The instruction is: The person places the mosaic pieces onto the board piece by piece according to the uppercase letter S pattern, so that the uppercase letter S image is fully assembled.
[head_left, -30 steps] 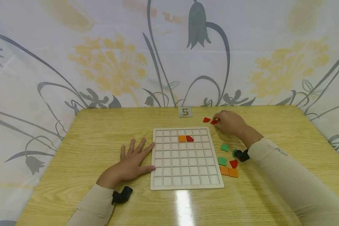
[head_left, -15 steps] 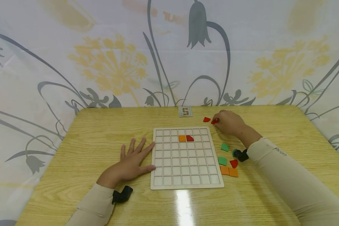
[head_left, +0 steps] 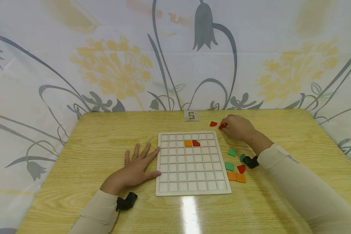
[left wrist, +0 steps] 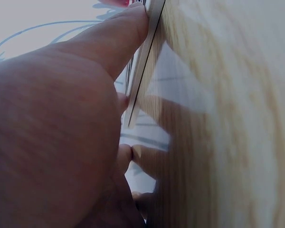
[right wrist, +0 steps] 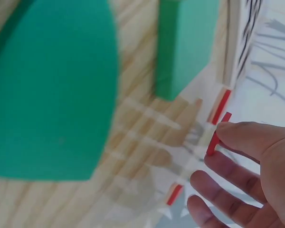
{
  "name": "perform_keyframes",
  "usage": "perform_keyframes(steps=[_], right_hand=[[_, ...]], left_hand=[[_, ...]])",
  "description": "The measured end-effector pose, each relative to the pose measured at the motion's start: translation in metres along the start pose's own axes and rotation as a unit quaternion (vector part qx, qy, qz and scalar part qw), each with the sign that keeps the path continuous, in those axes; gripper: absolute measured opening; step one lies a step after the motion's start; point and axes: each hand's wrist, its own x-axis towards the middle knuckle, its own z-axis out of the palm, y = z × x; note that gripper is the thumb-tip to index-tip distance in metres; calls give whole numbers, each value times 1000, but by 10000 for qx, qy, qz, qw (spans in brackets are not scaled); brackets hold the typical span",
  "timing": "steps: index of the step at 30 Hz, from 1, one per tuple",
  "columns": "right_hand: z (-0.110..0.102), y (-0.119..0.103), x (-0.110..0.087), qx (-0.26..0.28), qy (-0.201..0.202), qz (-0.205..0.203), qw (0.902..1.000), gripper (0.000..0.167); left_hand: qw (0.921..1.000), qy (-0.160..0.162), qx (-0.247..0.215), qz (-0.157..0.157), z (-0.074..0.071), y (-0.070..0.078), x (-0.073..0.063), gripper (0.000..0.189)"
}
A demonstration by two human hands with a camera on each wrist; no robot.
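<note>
My right hand (head_left: 238, 127) is over the far right part of the table. Its thumb and finger pinch a thin red quarter-circle tile (right wrist: 218, 134), its edge facing the right wrist camera. Another red tile (head_left: 213, 123) lies just left of that hand. My left hand (head_left: 134, 171) rests flat with fingers spread, thumb and index fingertip touching the left rim of a white grid board (head_left: 194, 191). Within the grid sit an orange square tile (head_left: 188, 143) and, right beside it, a red quarter-circle tile (head_left: 196, 143). The left wrist view shows the left thumb (left wrist: 118, 35) at the board's edge.
Right of the board lie green square tiles (head_left: 229, 166), a red quarter-circle tile (head_left: 241, 168), orange square tiles (head_left: 240, 177) and a darker green tile (head_left: 242, 157), partly hidden by the black wrist camera (head_left: 251, 162). A small pattern card (head_left: 191, 115) lies at the table's far edge.
My right hand stays almost in place; the red tile at its fingertips shifts and tilts slightly. The left hand and the board have not moved.
</note>
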Motion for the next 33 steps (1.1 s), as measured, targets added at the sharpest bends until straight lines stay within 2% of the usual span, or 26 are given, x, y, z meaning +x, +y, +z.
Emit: perform_keyframes(steps=[8,21,33], right_hand=[[-2,-28,-1,2,168,-509,9986,26],[8,-78,1,-63,422,-1206,9918,25],[18,-113,4,10,125,-1484,9888,24]], left_hand=[[10000,-24,28,-39,-1,1,-1,83],[10000,2,56,-56,0,0,1,83],[10000,-22,62,-72,0,0,0,83]])
